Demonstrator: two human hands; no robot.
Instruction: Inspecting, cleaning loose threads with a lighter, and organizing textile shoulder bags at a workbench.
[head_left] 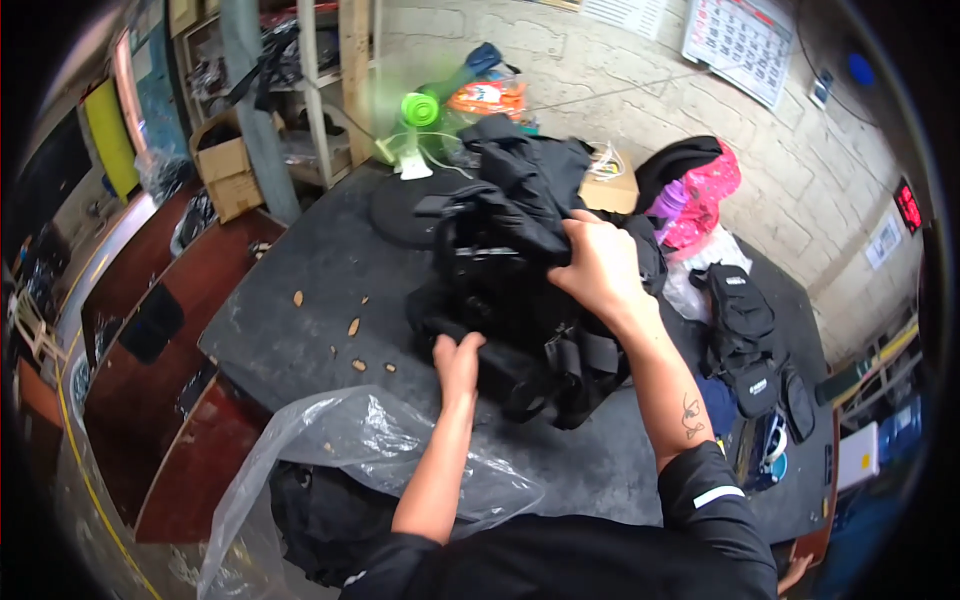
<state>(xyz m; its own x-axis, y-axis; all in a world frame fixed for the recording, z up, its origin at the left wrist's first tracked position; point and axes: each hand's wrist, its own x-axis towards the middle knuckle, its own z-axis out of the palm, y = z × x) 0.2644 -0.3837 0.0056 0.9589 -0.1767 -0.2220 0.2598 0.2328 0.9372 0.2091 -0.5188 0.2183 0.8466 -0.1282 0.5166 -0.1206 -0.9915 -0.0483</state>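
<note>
Apparently, the person is handling and arranging the black bag [505, 300] over the tabletop [260, 325]. The right hand [604, 264] is pinching its upper right edge; the left hand [458, 366] is touching its lower left, though I cannot tell whether that grip is closing. Continuing seems to be calling for steadying both sides. Clear plastic [365, 430] is lying nearer the person than the bag; a green fan [420, 110] is standing beyond it.

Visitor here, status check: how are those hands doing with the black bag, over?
Right hand gripping black bag, upper part. Left hand at its lower edge, grip unclear. Possible obstacle: clear plastic under left forearm.
</note>
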